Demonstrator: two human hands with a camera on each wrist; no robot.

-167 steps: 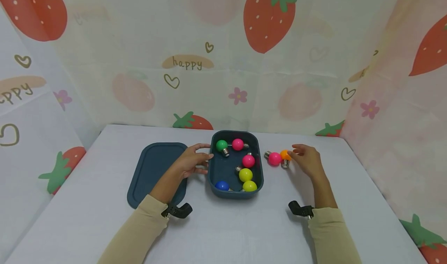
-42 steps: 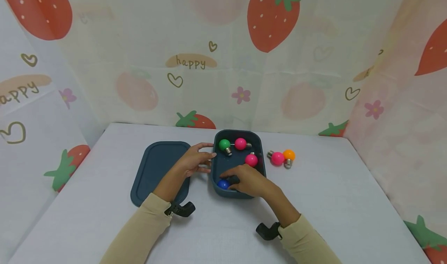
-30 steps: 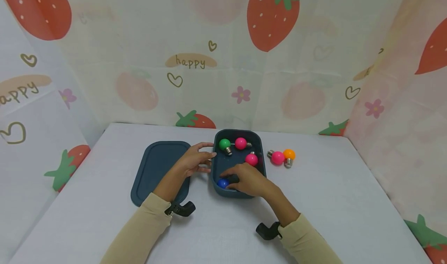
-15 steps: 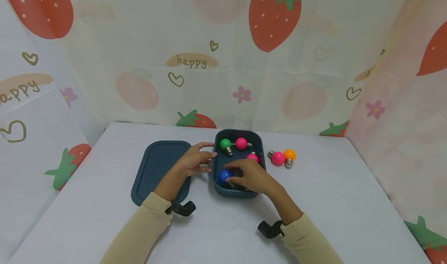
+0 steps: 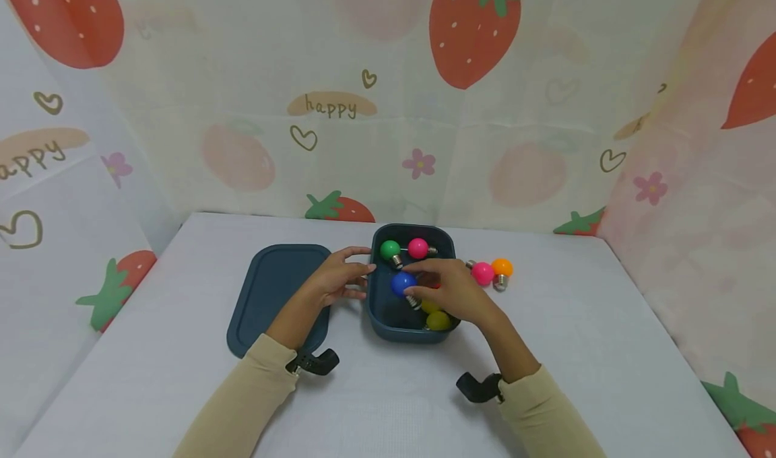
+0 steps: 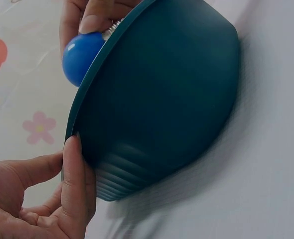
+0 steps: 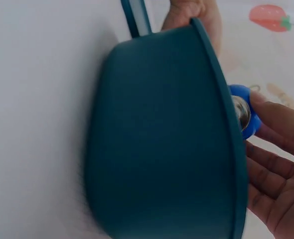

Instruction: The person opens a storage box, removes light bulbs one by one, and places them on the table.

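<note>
My right hand [image 5: 451,289] pinches a blue light bulb [image 5: 403,283] by thumb and fingers, above the open dark blue box [image 5: 378,303]. The bulb's metal screw base points down toward the front right. My left hand [image 5: 333,279] holds the box's left rim; in the left wrist view its fingers [image 6: 73,164] lie against the wall at the rim. Inside the box are a green bulb [image 5: 390,250], a pink bulb [image 5: 417,248] and yellow bulbs [image 5: 438,320]. Another pink one is mostly hidden behind the right hand.
Right of the box, a pink bulb [image 5: 483,273] and an orange bulb [image 5: 502,267] lie touching on the white table [image 5: 388,404]. Left of it lies a flat dark blue lid [image 5: 273,289], partly under the left forearm. A strawberry-print cloth [image 5: 339,161] hangs behind.
Earlier my right hand was by the orange bulb, then reached into the box's front. It has since lifted the blue bulb up and toward the back right. The left hand stays at the rim.
</note>
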